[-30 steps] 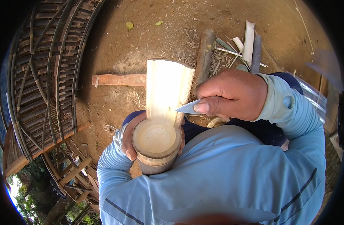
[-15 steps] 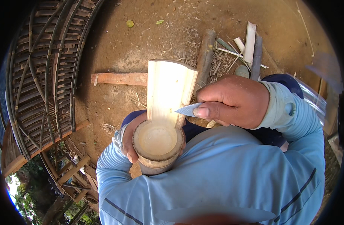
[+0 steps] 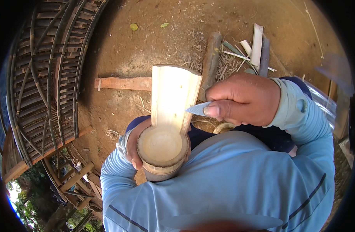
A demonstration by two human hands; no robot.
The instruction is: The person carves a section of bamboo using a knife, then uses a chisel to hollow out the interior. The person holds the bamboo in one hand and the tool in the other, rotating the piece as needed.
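Observation:
A thick piece of cut bamboo (image 3: 162, 148) with a hollow round end rests against my shirt front. From its far side a broad, pale, curved strip of the wall (image 3: 171, 92) extends away from me. My left hand (image 3: 135, 144) is wrapped round the hollow end, with its far fingers partly hidden behind the bamboo. In my closed right hand (image 3: 243, 99) is a knife (image 3: 197, 108); only its pointed grey blade shows, and the handle is hidden in my fist. The blade's tip is at the right part of the pale strip; I cannot tell whether it touches.
A flat wooden piece (image 3: 125, 83) lies on the dirt ground beyond my left hand. Ahead to the right are a log (image 3: 212, 54), split bamboo pieces (image 3: 257, 44) and scattered shavings (image 3: 227, 63). A slatted bamboo structure (image 3: 50, 69) stands at the left.
My right hand and the knife have shifted slightly to the right, and the blade has turned a little. My left hand still holds the bamboo in nearly the same place.

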